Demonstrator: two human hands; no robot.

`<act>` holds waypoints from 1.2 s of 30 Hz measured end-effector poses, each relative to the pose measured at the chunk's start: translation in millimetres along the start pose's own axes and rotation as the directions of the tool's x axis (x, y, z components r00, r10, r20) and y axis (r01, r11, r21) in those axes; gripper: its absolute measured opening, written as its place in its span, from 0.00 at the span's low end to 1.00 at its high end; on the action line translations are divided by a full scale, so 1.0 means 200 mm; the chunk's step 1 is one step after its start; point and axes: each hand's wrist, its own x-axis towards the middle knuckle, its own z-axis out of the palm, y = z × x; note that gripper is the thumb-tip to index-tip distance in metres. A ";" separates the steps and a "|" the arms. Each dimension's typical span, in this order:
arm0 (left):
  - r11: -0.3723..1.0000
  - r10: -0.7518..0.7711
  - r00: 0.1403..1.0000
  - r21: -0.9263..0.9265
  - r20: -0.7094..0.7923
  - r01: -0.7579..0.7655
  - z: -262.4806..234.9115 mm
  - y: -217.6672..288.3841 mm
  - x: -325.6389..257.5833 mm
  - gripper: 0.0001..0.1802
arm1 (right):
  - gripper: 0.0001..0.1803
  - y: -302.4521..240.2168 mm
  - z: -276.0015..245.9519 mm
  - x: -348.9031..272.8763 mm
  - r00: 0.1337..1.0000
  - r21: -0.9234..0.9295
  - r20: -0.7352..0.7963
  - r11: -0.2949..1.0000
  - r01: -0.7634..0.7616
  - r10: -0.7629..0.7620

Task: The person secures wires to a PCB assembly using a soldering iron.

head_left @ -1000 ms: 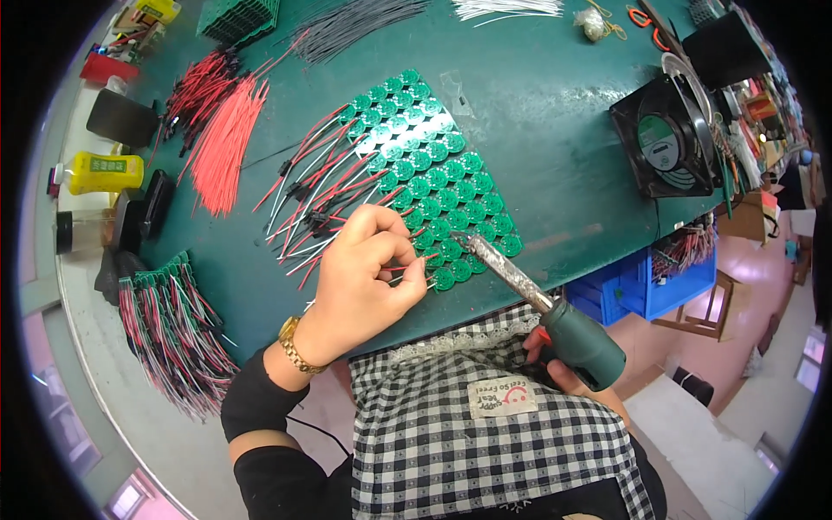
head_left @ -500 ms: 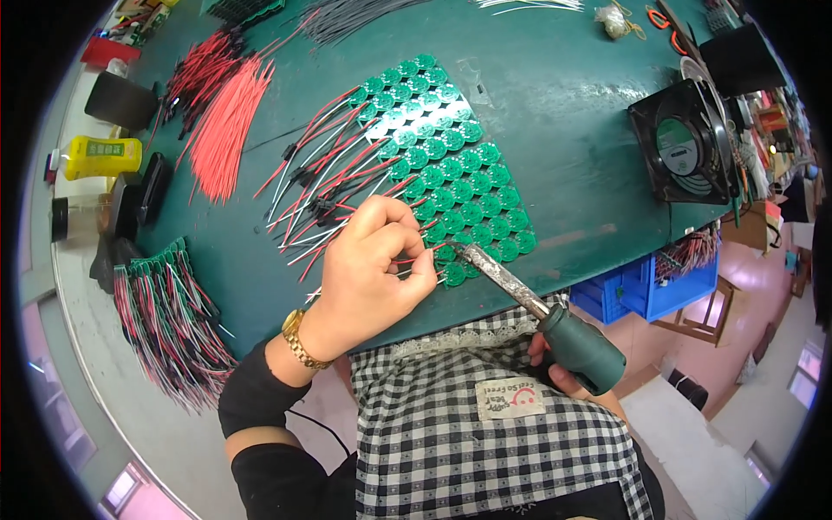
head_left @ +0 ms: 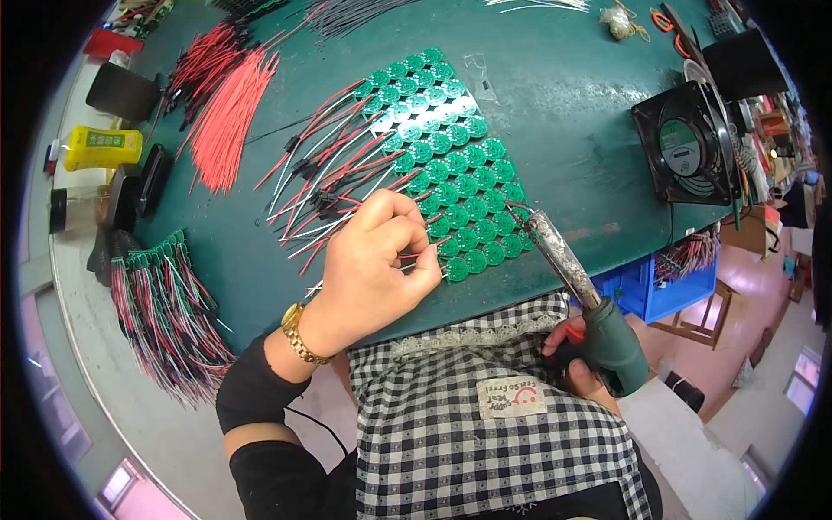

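My left hand is pinched over the lower left edge of a panel of round green circuit boards, fingertips closed on a thin red wire. Most of that wire is hidden by the fingers. My right hand grips a soldering iron with a dark green handle, low at the table's front edge. The iron's tip points up and left, over the panel's right edge, apart from my left hand. Red, white and black wires fan out to the left from the panel's left boards.
Loose red wires lie at the far left. Wired boards hang over the left edge, beyond a yellow bottle. A black fan stands at right, above a blue bin. Orange-handled scissors lie at far right.
The soldering iron has moved right, its tip drawn away from the wire at my left fingertips toward the panel's right edge. My left hand stays nearly in place, still pinching.
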 end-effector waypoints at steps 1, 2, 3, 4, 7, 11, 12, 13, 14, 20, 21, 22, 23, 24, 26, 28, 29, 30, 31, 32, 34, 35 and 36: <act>1.000 -0.005 1.000 0.008 0.008 0.005 0.00 0.00 0.00 0.08 | 0.31 -0.01 0.01 0.00 1.000 0.002 0.004 1.000 -0.027 0.027; 1.000 -0.004 1.000 0.007 0.007 0.004 -0.01 0.00 0.00 0.08 | 0.31 -0.02 0.01 0.01 0.999 0.004 0.008 0.999 -0.054 0.054; 1.000 -0.013 1.000 0.027 0.024 0.013 -0.01 0.00 -0.01 0.08 | 0.31 -0.02 0.01 0.01 0.999 0.002 0.008 0.999 -0.053 0.053; 0.999 -0.022 0.999 0.048 0.043 0.020 -0.01 0.00 0.00 0.08 | 0.30 -0.01 0.01 0.02 0.999 -0.009 0.028 0.999 -0.037 0.037; 1.000 -0.026 0.993 0.001 0.113 0.026 -0.03 0.02 0.02 0.08 | 0.33 -0.02 0.02 0.02 1.000 -0.045 0.024 0.999 -0.018 0.019; 0.996 0.071 0.983 -0.069 0.170 -0.060 -0.05 0.00 0.03 0.08 | 0.35 0.01 0.00 0.01 0.999 -0.069 0.035 0.998 0.004 -0.001; 0.993 0.115 0.980 -0.041 0.161 -0.110 -0.05 -0.01 0.03 0.08 | 0.35 0.01 0.01 0.01 0.999 -0.072 0.036 0.997 0.005 -0.002; 0.987 0.161 0.974 -0.013 0.157 -0.161 -0.04 -0.01 0.03 0.07 | 0.35 0.01 0.00 0.00 1.000 -0.056 0.029 0.998 -0.007 0.009; 0.987 0.162 0.974 -0.014 0.157 -0.162 -0.03 -0.01 0.03 0.07 | 0.35 0.01 0.00 0.00 1.000 -0.040 0.022 0.999 -0.020 0.021; 0.996 0.060 0.990 0.051 0.127 -0.067 -0.01 0.03 0.03 0.07 | 0.22 -0.03 -0.03 0.03 0.994 -0.107 0.109 0.994 -0.002 0.013; 0.998 0.034 0.994 0.041 0.100 -0.038 0.00 0.05 0.04 0.07 | 0.22 -0.02 -0.04 0.03 0.994 -0.102 0.112 0.995 0.000 0.012; 1.000 0.005 0.997 0.023 0.071 -0.006 0.00 0.04 0.04 0.07 | 0.21 0.00 -0.04 0.03 0.993 -0.124 0.121 0.992 0.018 -0.003; 1.000 0.001 0.997 0.022 0.071 -0.003 0.00 0.04 0.03 0.07 | 0.20 0.02 -0.03 0.03 0.991 -0.145 0.129 0.989 0.037 -0.018; 0.999 -0.005 0.998 0.033 0.065 0.003 0.00 0.03 0.03 0.07 | 0.20 0.03 -0.03 0.03 0.991 -0.146 0.131 0.989 0.034 -0.015; 0.999 -0.010 0.998 0.043 0.062 0.007 0.01 0.03 0.03 0.07 | 0.21 0.05 -0.04 0.03 0.990 -0.168 0.142 0.985 0.022 0.002; 0.998 0.005 0.998 0.069 0.067 -0.010 0.02 0.04 0.04 0.08 | 0.21 0.06 -0.03 0.02 0.992 -0.161 0.127 0.987 0.030 -0.010; 0.997 0.005 0.998 0.070 0.069 -0.010 0.02 0.04 0.04 0.08 | 0.21 0.07 -0.03 0.02 0.993 -0.154 0.117 0.987 0.038 -0.020; 0.998 0.016 0.998 0.067 0.058 -0.020 0.02 0.04 0.04 0.08 | 0.21 0.06 -0.04 0.02 0.993 -0.153 0.117 0.988 0.037 -0.020; 0.997 0.023 0.999 0.067 0.045 -0.026 0.02 0.04 0.04 0.08 | 0.21 0.05 -0.04 0.04 0.986 -0.235 0.159 0.969 0.078 -0.041; 0.997 0.019 0.999 0.070 0.042 -0.022 0.02 0.04 0.04 0.08 | 0.22 0.05 -0.04 0.05 0.977 -0.313 0.203 0.942 0.121 -0.058; 0.997 -0.015 0.999 0.073 0.049 0.011 0.02 0.05 0.03 0.08 | 0.22 0.06 -0.04 0.06 0.974 -0.297 0.212 0.944 0.143 -0.081; 0.997 -0.017 0.999 0.072 0.047 0.013 0.03 0.05 0.04 0.08 | 0.23 0.07 -0.04 0.06 0.971 -0.283 0.215 0.945 0.166 -0.106; 0.998 0.004 0.999 0.069 0.033 -0.006 0.03 0.05 0.04 0.07 | 0.23 0.08 -0.05 0.05 0.970 -0.285 0.218 0.944 0.166 -0.105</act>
